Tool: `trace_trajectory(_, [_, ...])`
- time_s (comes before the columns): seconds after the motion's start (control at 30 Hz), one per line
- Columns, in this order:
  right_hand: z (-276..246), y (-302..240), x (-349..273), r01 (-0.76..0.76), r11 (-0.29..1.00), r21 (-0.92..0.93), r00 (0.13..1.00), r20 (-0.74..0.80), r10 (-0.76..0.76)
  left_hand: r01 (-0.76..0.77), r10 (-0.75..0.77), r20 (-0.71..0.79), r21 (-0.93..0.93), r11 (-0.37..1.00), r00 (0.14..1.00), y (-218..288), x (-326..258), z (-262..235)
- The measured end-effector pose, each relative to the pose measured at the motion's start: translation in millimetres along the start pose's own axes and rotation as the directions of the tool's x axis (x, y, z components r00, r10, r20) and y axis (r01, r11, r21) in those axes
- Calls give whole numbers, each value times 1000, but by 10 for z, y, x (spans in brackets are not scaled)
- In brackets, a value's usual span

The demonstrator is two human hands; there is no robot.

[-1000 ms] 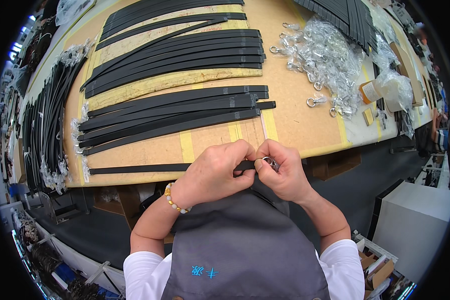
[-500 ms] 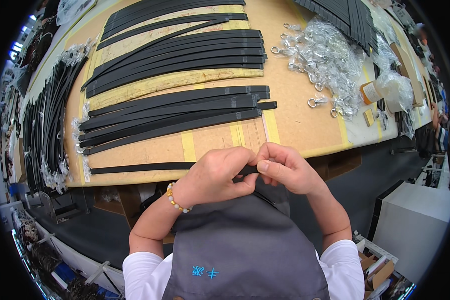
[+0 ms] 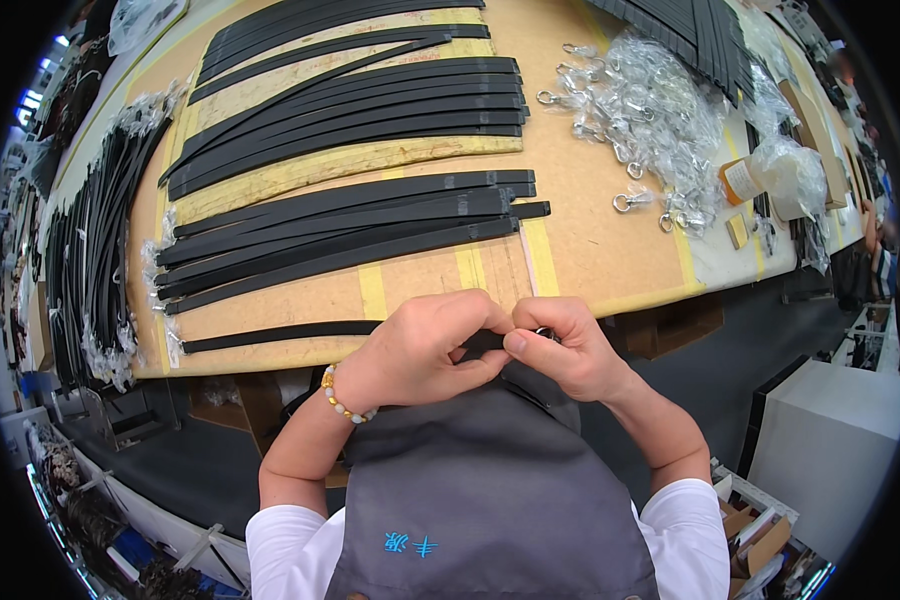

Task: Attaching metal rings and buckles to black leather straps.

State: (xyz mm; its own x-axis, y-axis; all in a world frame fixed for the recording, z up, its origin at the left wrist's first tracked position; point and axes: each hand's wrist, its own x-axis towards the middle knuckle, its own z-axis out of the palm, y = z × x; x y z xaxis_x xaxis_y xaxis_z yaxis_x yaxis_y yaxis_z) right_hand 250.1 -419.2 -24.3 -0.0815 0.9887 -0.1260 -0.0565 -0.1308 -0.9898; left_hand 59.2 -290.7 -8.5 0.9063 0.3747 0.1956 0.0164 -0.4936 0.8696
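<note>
A narrow black strap [image 3: 280,337] runs along the table's near edge into my closed left hand [image 3: 430,345], whose thumb and fingers pinch its right end. Touching it, my right hand [image 3: 570,350] is also closed, thumb against fingers at the strap's end. A small shiny metal piece [image 3: 543,333] shows between the right fingers; most of it is hidden. Beyond my hands lie several black straps [image 3: 350,235] side by side, their left ends in clear plastic wrap. At the upper right is a pile of metal hooks with rings in clear plastic [image 3: 650,110].
More black straps [image 3: 350,110] lie farther back on a yellowish board [image 3: 370,157]. A bundle of straps [image 3: 100,240] hangs over the table's left side. At right stand an orange-labelled container [image 3: 740,183], a small yellow block [image 3: 737,231] and a cardboard box [image 3: 810,130]. A white cabinet [image 3: 820,440] stands below.
My right hand has shifted slightly left and turned, and the shiny metal piece now shows between its fingers. My left hand has stayed nearly in place.
</note>
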Motion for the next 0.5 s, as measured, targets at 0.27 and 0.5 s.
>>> trace_trajectory(0.27, [-147, -8, -16, -185, 915, 359, 979, 145, 141, -13, 5, -78, -99, 995, 997, -66, -15, -145])
trace_trajectory(0.5, [-195, 21, 21, -42, 999, -15, 996, 78, 43, -52, 48, -57, -60, 997, 997, -152, 35, 25])
